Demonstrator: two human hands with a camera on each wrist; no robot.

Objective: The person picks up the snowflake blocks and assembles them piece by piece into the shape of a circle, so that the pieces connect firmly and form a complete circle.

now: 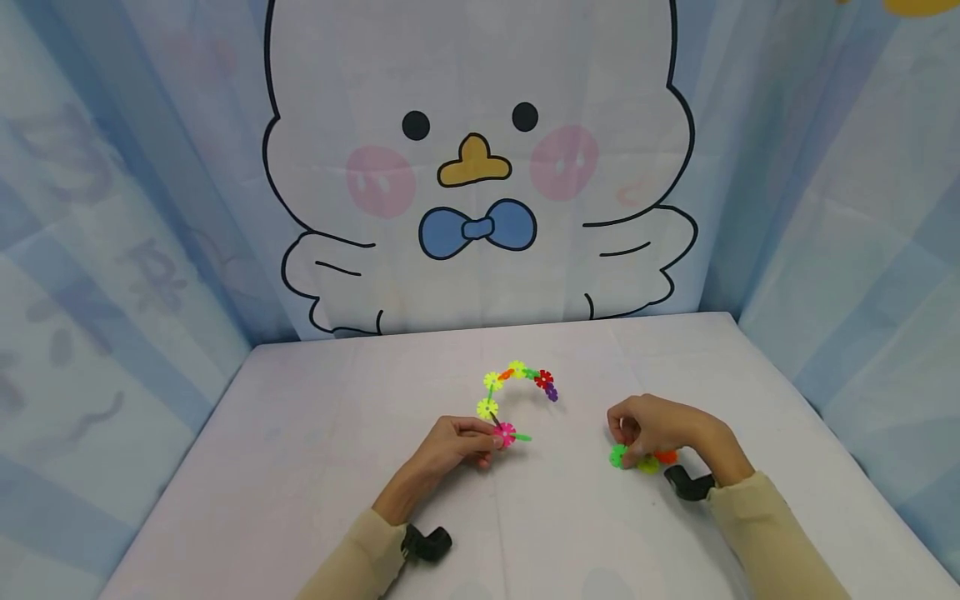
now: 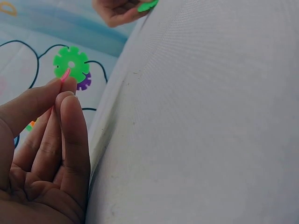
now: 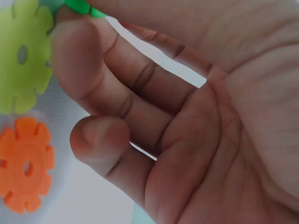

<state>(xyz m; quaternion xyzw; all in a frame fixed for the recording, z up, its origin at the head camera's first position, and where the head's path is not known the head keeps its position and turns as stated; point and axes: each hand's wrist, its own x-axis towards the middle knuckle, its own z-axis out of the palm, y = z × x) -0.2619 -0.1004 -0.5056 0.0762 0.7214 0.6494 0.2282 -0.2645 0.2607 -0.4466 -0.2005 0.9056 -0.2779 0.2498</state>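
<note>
My left hand point(image 1: 453, 443) pinches a pink notched snowflake disc point(image 1: 506, 433) between thumb and fingertips. That disc is at the near end of a curved chain of interlocking plastic discs point(image 1: 492, 382), yellow, orange, green, red and purple. A green disc point(image 2: 70, 65) joined to the pink one faces the left wrist view; in the head view it shows edge-on. At the right, my right hand point(image 1: 660, 429) is low at the table and pinches another green disc point(image 1: 618, 456) with thumb and finger. Beside its fingers lie a yellow-green disc point(image 3: 23, 56) and an orange disc point(image 3: 27, 165).
A white cloth-covered table point(image 1: 300, 467) bears the pieces. Behind it hangs a curtain point(image 1: 480, 283) with a cartoon bird, and blue patterned curtains point(image 1: 90, 292) enclose the sides. Black wrist mounts point(image 1: 427, 543) stick out at both cuffs.
</note>
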